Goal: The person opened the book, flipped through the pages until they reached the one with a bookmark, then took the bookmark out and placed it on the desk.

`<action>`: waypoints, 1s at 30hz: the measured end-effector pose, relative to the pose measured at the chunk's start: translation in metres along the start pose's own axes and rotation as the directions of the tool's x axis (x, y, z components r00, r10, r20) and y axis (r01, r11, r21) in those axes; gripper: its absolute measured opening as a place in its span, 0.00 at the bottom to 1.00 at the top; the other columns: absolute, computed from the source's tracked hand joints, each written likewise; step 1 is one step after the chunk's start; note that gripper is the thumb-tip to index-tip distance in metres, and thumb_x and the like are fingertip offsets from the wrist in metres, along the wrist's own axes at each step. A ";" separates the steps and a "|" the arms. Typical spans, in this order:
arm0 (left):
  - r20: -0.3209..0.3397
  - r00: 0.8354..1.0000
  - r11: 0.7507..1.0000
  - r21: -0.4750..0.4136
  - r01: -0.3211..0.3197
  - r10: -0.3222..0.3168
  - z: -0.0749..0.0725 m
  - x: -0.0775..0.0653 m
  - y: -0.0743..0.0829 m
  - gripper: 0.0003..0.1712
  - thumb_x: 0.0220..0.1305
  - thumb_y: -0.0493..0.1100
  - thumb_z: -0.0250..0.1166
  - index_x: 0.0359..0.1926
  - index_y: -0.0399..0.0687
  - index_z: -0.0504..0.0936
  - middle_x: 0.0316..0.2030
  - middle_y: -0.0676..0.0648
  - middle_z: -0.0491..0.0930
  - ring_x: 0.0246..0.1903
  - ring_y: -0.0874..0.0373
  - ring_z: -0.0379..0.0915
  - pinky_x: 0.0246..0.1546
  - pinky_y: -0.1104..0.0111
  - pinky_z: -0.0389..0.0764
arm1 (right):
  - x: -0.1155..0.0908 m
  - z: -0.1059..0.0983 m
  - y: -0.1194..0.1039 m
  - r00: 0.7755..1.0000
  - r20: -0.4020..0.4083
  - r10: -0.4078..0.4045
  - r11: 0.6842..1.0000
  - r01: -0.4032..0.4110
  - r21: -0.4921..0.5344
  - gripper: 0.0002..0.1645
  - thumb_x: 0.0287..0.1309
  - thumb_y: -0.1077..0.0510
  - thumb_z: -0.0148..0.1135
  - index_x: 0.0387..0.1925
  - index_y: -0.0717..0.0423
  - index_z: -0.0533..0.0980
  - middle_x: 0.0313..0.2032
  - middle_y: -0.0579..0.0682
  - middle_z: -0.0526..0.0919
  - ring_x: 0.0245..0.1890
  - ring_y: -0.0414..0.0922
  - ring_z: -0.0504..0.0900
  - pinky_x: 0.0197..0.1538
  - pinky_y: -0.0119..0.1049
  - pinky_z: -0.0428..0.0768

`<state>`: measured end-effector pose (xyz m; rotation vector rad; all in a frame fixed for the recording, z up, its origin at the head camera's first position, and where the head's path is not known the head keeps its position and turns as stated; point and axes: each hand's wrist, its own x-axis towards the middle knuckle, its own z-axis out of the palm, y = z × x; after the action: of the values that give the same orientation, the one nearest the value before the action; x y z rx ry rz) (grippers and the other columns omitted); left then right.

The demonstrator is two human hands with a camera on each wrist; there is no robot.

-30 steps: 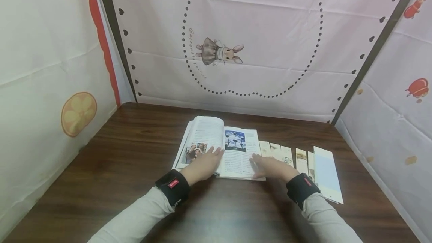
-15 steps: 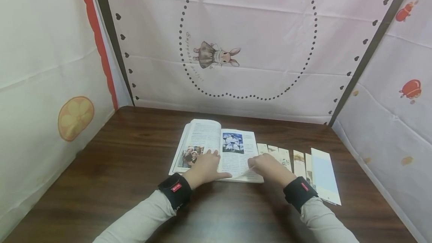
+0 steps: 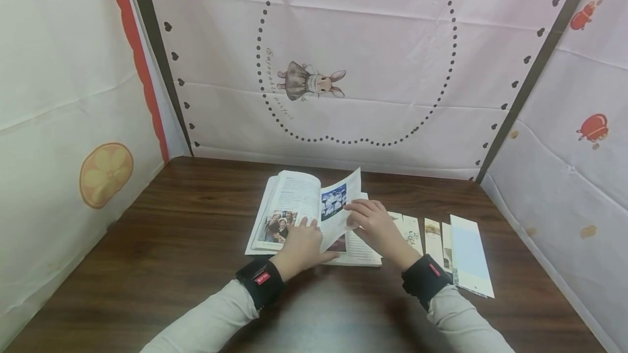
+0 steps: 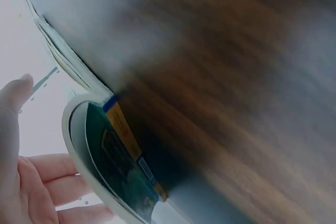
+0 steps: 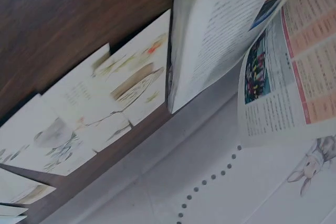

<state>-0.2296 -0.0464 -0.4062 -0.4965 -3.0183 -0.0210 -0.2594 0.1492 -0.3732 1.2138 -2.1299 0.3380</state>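
An open book (image 3: 296, 192) lies on the table, text and a photo of people on its left side. My left hand (image 3: 301, 247) rests across its lower middle, fingers on the left page and thumb stretched to the right. In the left wrist view those fingers (image 4: 55, 182) lie along the curled pages. My right hand (image 3: 378, 227) pinches a page (image 3: 352, 187) with a blue picture, raised and tilted from the right side. The right wrist view shows the page's printed back (image 5: 310, 61), with no part of the hand in it.
Several illustrated paper cards (image 3: 409, 230) lie right of the book, some overlapping. Farther right is a longer pale card (image 3: 472, 255) on the dark wooden table (image 3: 196, 206). Printed cloth walls (image 3: 392, 59) stand behind and on both sides.
My right hand has taken hold of the page's lower right edge and lifted it up and leftward, uncovering the page beneath. My left hand stays on the book, thumb now spread to the right.
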 end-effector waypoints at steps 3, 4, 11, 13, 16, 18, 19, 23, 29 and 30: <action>-0.057 0.998 0.999 0.039 0.007 -0.005 0.003 0.001 0.003 0.33 0.57 0.66 0.59 0.41 0.40 0.85 0.53 0.41 0.80 0.57 0.41 0.73 0.47 0.40 0.75 | 0.000 0.003 -0.001 0.999 -0.042 0.016 1.000 -0.016 -0.009 0.17 0.33 0.67 0.77 0.27 0.53 0.78 0.44 0.53 0.84 0.49 0.51 0.79 0.50 0.47 0.78; -0.086 0.996 0.999 0.049 0.008 -0.004 0.004 0.001 0.004 0.30 0.57 0.63 0.61 0.39 0.40 0.85 0.51 0.41 0.81 0.55 0.42 0.74 0.46 0.41 0.76 | 0.000 0.004 -0.001 0.998 -0.044 0.041 0.999 -0.042 -0.013 0.18 0.34 0.67 0.77 0.29 0.53 0.78 0.45 0.53 0.84 0.50 0.52 0.79 0.51 0.47 0.77; -0.259 0.964 0.998 -0.042 0.044 -0.053 0.005 0.001 -0.001 0.19 0.61 0.50 0.59 0.32 0.37 0.85 0.36 0.40 0.85 0.38 0.45 0.82 0.28 0.55 0.80 | -0.012 0.006 0.003 0.884 0.210 0.418 0.900 -0.434 0.034 0.41 0.48 0.59 0.71 0.63 0.64 0.64 0.60 0.61 0.73 0.60 0.57 0.73 0.61 0.52 0.72; -0.252 0.962 0.988 -0.136 0.074 -0.106 0.003 0.001 -0.004 0.22 0.64 0.51 0.55 0.31 0.35 0.83 0.30 0.39 0.84 0.31 0.46 0.82 0.23 0.59 0.77 | -0.017 0.005 0.005 0.810 0.356 0.466 0.862 -0.507 0.024 0.44 0.50 0.55 0.69 0.65 0.65 0.61 0.63 0.63 0.69 0.62 0.58 0.70 0.63 0.52 0.69; -0.227 0.956 0.946 -0.303 0.113 -0.187 -0.001 -0.002 -0.009 0.25 0.66 0.52 0.53 0.30 0.32 0.81 0.23 0.38 0.80 0.22 0.48 0.77 0.19 0.62 0.72 | -0.025 0.004 0.008 0.705 0.548 0.450 0.837 -0.547 0.018 0.44 0.49 0.50 0.70 0.63 0.65 0.64 0.64 0.64 0.67 0.65 0.59 0.67 0.65 0.53 0.66; -0.222 0.946 0.905 -0.404 0.131 -0.236 -0.004 -0.005 -0.013 0.26 0.66 0.51 0.53 0.25 0.32 0.79 0.19 0.40 0.78 0.18 0.50 0.73 0.18 0.64 0.69 | -0.030 0.004 0.010 0.655 0.631 0.416 0.839 -0.545 0.013 0.45 0.46 0.47 0.71 0.62 0.65 0.66 0.64 0.63 0.67 0.65 0.59 0.66 0.65 0.53 0.66; -0.223 0.940 0.882 -0.452 0.135 -0.259 -0.005 -0.006 -0.015 0.25 0.66 0.51 0.54 0.24 0.32 0.79 0.18 0.41 0.76 0.17 0.52 0.72 0.18 0.65 0.67 | -0.032 0.004 0.011 0.637 0.657 0.403 0.840 -0.542 0.011 0.47 0.45 0.45 0.72 0.62 0.65 0.67 0.64 0.63 0.68 0.65 0.59 0.66 0.65 0.53 0.66; -0.263 0.895 0.790 -0.596 0.143 -0.360 -0.011 -0.010 -0.023 0.24 0.64 0.49 0.55 0.17 0.37 0.75 0.13 0.44 0.73 0.15 0.55 0.66 0.18 0.67 0.63 | -0.036 0.005 0.014 0.630 0.689 0.359 0.867 -0.498 0.003 0.50 0.39 0.45 0.76 0.61 0.65 0.67 0.62 0.63 0.70 0.63 0.58 0.69 0.63 0.51 0.69; -0.434 0.812 0.782 -0.621 0.044 -0.390 -0.017 -0.011 -0.035 0.12 0.59 0.38 0.60 0.40 0.33 0.81 0.29 0.37 0.84 0.23 0.51 0.79 0.26 0.62 0.79 | -0.039 0.006 0.017 0.631 0.700 0.336 0.886 -0.463 -0.008 0.50 0.35 0.48 0.78 0.59 0.69 0.68 0.60 0.65 0.73 0.60 0.58 0.73 0.61 0.51 0.71; -0.453 0.806 0.798 -0.601 0.041 -0.382 -0.018 -0.012 -0.037 0.16 0.57 0.36 0.61 0.46 0.33 0.80 0.31 0.36 0.84 0.24 0.51 0.80 0.26 0.61 0.79 | -0.039 0.006 0.017 0.623 0.705 0.339 0.884 -0.468 -0.011 0.51 0.35 0.48 0.78 0.59 0.69 0.68 0.60 0.65 0.73 0.60 0.58 0.73 0.61 0.51 0.71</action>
<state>-0.2288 -0.0853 -0.3893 -0.1109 -2.4083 -0.9395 -0.2622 0.1812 -0.4019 1.0218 -3.1217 0.2913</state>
